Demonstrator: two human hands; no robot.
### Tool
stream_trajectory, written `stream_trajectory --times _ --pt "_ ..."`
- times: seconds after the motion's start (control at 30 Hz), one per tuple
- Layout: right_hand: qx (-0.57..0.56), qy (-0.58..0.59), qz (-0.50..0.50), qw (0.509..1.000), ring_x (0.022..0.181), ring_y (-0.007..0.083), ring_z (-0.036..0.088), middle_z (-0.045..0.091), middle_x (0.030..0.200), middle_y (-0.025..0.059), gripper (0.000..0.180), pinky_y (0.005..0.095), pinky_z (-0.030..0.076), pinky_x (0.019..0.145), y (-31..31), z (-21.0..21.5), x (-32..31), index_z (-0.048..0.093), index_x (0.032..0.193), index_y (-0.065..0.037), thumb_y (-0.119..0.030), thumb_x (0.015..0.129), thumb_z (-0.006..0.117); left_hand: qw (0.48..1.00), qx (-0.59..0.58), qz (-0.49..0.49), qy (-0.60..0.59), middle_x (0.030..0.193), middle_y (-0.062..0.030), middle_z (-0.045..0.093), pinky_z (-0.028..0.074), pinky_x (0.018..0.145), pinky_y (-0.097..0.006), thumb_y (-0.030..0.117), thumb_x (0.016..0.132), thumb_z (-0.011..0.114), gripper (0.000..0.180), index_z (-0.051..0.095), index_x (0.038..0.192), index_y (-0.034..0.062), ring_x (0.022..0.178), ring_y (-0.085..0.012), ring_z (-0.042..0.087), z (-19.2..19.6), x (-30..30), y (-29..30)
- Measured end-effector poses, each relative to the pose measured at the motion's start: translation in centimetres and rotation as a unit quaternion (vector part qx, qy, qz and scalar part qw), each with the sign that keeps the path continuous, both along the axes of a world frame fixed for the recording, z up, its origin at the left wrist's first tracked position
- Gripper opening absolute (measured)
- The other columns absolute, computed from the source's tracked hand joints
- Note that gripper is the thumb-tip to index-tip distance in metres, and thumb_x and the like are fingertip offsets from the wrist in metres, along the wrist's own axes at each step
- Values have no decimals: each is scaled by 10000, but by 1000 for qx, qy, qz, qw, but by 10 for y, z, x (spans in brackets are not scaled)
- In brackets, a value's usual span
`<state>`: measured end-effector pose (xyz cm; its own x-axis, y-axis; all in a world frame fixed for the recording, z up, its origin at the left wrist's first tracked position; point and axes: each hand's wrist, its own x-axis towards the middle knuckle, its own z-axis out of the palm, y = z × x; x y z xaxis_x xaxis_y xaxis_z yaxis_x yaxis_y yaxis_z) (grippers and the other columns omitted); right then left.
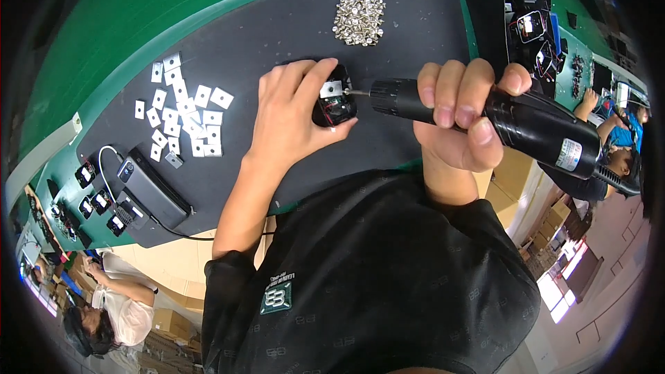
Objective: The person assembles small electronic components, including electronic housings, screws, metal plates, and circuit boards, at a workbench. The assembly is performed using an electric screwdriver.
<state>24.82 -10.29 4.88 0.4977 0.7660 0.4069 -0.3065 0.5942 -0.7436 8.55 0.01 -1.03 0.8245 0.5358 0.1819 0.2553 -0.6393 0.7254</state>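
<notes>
My left hand (294, 107) grips a small black housing (339, 112) over the dark mat, fingers along its far side and thumb at its near edge. Inside the housing a green circuit board shows, and a silver metal plate (331, 89) with a dark hole lies across it. My right hand (464, 107) is wrapped round a black electric screwdriver (540, 128), held almost level. Its bit reaches left to the housing beside the plate; whether a screw sits at the tip is too small to tell. The fingers hide part of the housing.
Silver screws (359, 21) lie heaped at the mat's far side. Loose metal plates (185, 107) spread at the left, near a black phone (149, 187) with a cable. A bin of black housings (530, 28) stands at far right. Other people work at both sides.
</notes>
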Motion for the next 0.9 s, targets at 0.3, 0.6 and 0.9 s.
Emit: stream_trajectory --times 0.3,0.6,0.9 --pt "-9 15 -18 1000 639 143 552 526 748 22 444 330 468 687 13 -13 -3 391 1149 -137 -69 789 642 1000 6 -8 21 1062 -80 559 382 852 -383 301 517 816 725 579 1170 94 959 -267 527 -3 2 3" --pt "-23 13 12 1000 632 150 534 522 748 37 374 330 469 673 15 -16 -4 399 1065 -123 -12 783 618 1000 -2 -11 28 1040 -71 553 374 855 -384 307 517 811 698 603 1154 112 947 -258 522 -3 2 2" --pt "-55 -96 91 990 601 137 462 473 704 3 312 316 410 634 25 -11 2 383 947 -155 -21 775 607 1000 -13 -7 12 999 -48 537 379 809 -370 297 494 818 690 602 1131 143 924 -246 506 -3 7 7"
